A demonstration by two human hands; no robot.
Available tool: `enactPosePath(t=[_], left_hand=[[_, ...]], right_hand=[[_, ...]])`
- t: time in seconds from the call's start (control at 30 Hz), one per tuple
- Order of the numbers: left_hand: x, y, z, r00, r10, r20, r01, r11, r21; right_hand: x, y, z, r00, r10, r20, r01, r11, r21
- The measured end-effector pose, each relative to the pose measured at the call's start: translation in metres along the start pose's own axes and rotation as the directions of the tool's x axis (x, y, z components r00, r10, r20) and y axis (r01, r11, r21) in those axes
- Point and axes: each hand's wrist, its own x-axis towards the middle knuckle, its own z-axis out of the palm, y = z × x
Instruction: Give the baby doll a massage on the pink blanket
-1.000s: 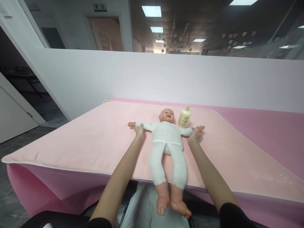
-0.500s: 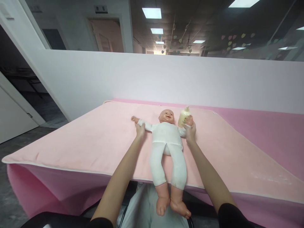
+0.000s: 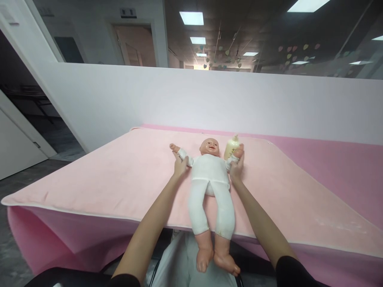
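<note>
A baby doll (image 3: 210,168) with a white cloth body lies on its back, head away from me, its bare feet hanging past the table's near edge. My left hand (image 3: 180,164) is closed around the doll's arm on the left, at the white sleeve below its hand. On the other side, my right hand (image 3: 236,166) grips the doll's other arm near the wrist. Both doll arms are spread out and bent upward. Just behind the doll's right-side hand stands a pale yellow pump bottle (image 3: 231,146), partly hidden by that hand.
A light pink blanket (image 3: 128,175) covers the table, over a darker pink cloth (image 3: 335,171) that drapes down the front. Behind the table rises a white partition wall (image 3: 191,99) with glass above. My legs (image 3: 191,259) are under the near edge.
Both my hands have moved inward toward the doll's body, drawing its arms in and bending them more. The doll's torso and the bottle have stayed in place.
</note>
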Motion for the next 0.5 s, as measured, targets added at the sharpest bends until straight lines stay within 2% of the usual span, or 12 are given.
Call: enactPosePath(t=[0.1, 0.2, 0.4, 0.5], left_hand=[[-0.01, 0.009, 0.005, 0.977, 0.11, 0.182, -0.147, 0.967, 0.207], [-0.013, 0.014, 0.006, 0.933, 0.167, 0.319, -0.273, 0.906, 0.323], [-0.014, 0.022, 0.006, 0.948, 0.127, 0.293, -0.266, 0.821, 0.505], [-0.014, 0.028, 0.009, 0.959, 0.09, 0.268, -0.239, 0.764, 0.599]], right_hand=[[-0.013, -0.012, 0.007, 0.989, -0.011, 0.15, 0.026, 0.995, -0.1], [-0.014, -0.008, 0.005, 0.982, -0.026, 0.188, 0.068, 0.973, -0.22], [-0.001, 0.008, -0.001, 0.935, -0.094, 0.343, 0.212, 0.921, -0.327], [0.005, 0.01, 0.002, 0.934, -0.022, 0.358, 0.178, 0.894, -0.41]])
